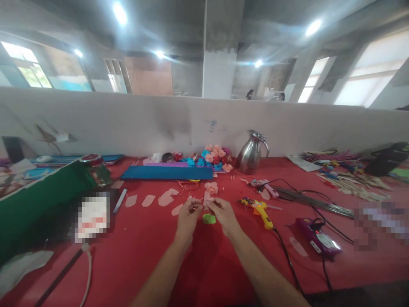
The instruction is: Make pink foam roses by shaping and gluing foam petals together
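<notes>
Above the middle of the red table (204, 264), my left hand (188, 217) and my right hand (225, 217) meet with fingertips pinched. Both are closed on a small pale pink petal piece (207, 198), partly hidden by the fingers. Just beyond them lies a peach flower (211, 187). A bright green piece (209, 218) rests below the hands. To the left, loose pink petals (148, 200) lie flat on the table. Right of my right hand is a yellow glue gun (261, 213), its small orange light on; a pink glue gun (271, 189) lies behind it.
Finished-looking flowers (217, 154) are heaped at the back, behind a blue sheet (166, 172). A steel jug (251, 154) stands beside them. A purple power strip (319, 238) with cords, a metal ruler (315, 202) and sticks (358, 185) are right; a marker (119, 201) and jar (96, 172) left.
</notes>
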The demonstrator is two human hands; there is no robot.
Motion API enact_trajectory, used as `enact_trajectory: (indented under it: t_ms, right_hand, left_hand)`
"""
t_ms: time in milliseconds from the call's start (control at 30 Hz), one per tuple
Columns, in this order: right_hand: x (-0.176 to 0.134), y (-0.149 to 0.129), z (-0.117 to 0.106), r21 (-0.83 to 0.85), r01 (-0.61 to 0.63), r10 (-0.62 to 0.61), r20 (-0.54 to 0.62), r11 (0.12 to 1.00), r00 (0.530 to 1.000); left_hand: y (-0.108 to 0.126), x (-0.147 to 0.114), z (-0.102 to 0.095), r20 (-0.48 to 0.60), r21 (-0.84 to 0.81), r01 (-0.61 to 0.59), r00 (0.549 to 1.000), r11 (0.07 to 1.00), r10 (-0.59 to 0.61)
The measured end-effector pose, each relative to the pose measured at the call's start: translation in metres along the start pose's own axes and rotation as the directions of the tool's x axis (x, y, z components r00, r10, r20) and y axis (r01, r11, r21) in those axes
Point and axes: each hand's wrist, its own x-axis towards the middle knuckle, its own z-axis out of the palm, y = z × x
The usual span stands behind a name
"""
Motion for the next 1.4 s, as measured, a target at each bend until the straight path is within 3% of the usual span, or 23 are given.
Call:
enact_trajectory:
  t_ms: [133,333,433,533,667,900,1400]
  right_hand:
    - [0.025,0.0,0.008,0.028,0.054,-0.053,-0.047,0.998,0.998]
    - [0.029,0.014,0.01,0.066,0.099,-0.098,-0.02,0.993,0.995]
    - [0.025,0.017,0.008,0.093,0.088,-0.088,-0.004,0.992,0.996]
    - [0.025,0.016,0.005,0.129,0.042,-0.04,-0.011,0.991,0.999]
    - [0.024,0.011,0.002,0.163,-0.01,0.01,0.0,0.987,1.0]
    - [0.016,0.001,0.003,0.147,-0.06,0.048,0.085,0.987,0.995]
    - [0.02,0.005,0.003,0.045,-0.033,0.029,0.081,0.998,0.996]
  left_hand:
    - [0.012,0.011,-0.008,-0.004,0.067,-0.01,1.0,0.998,0.011]
    - [0.014,0.022,-0.019,0.133,-0.002,-0.014,0.991,1.0,0.014]
    - [0.01,0.021,-0.022,0.224,-0.052,0.111,0.97,0.992,-0.097]
    - [0.009,0.014,-0.024,0.341,-0.123,0.266,0.916,0.956,-0.211]
    - [0.013,0.009,-0.024,0.388,-0.127,0.353,0.878,0.927,-0.281]
    - [0.019,0.007,-0.02,0.401,0.004,0.293,0.875,0.956,-0.27]
    - [0.013,0.011,-0.022,0.406,0.078,0.227,0.882,0.971,-0.239]
